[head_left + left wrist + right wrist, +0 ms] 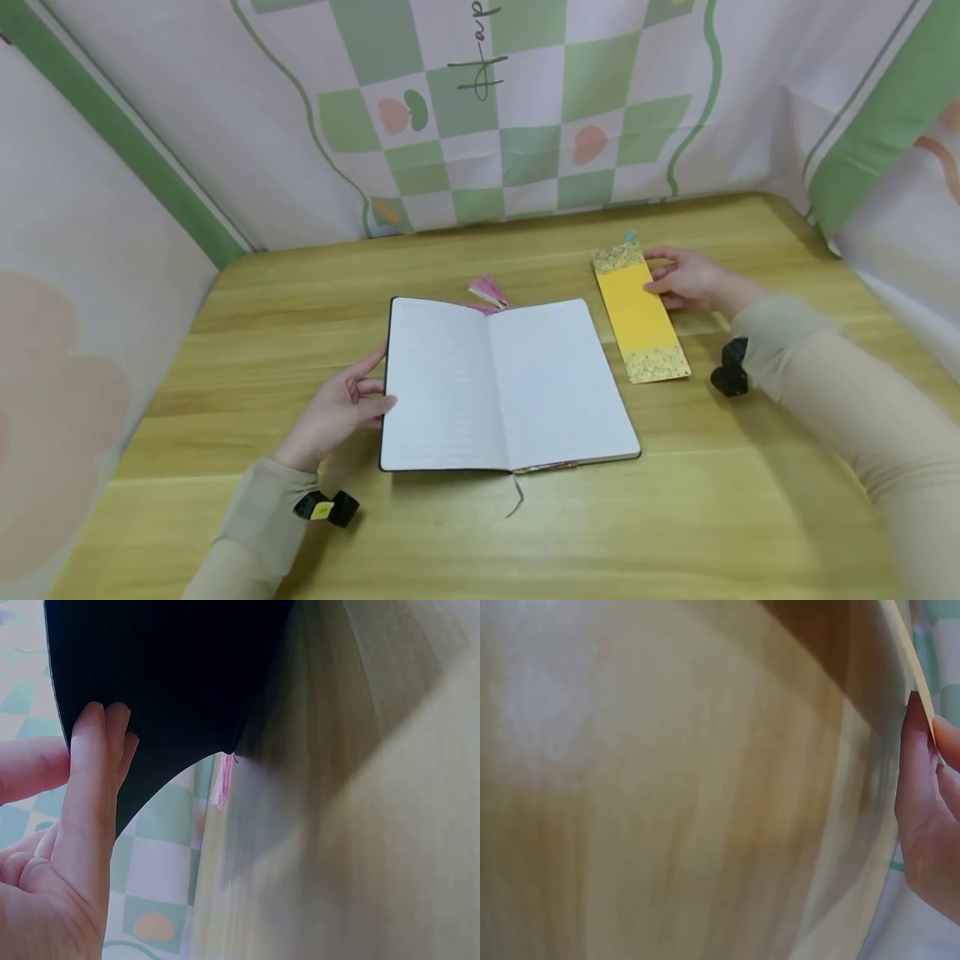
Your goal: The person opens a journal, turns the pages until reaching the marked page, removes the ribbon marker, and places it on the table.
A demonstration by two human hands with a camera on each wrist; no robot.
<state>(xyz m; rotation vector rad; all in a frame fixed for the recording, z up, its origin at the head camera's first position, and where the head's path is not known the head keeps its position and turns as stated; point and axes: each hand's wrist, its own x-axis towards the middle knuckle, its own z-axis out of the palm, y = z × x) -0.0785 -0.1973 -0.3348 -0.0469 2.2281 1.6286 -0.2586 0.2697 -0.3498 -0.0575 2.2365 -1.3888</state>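
Observation:
An open notebook (pixel 442 383) with lined white pages and a dark cover lies on the wooden table. My left hand (pixel 337 408) pinches its left cover edge, thumb on the page and fingers underneath. In the left wrist view the black cover (pixel 165 675) stands lifted off the table, with the fingers of my left hand (pixel 75 825) behind it. To the right of the notebook, my right hand (pixel 693 279) pinches a yellow bookmark (pixel 637 308) by its right edge; both its ends are speckled. The right wrist view shows that bookmark (pixel 922 682) edge-on between thumb and fingers.
A pink tassel (pixel 489 292) sticks out past the notebook's top, and a thin ribbon (pixel 517 497) hangs from its bottom. Behind the wooden table (pixel 247 358) hangs a green-and-white checked cloth (pixel 525 108). Each wrist wears a small black camera (pixel 731 367).

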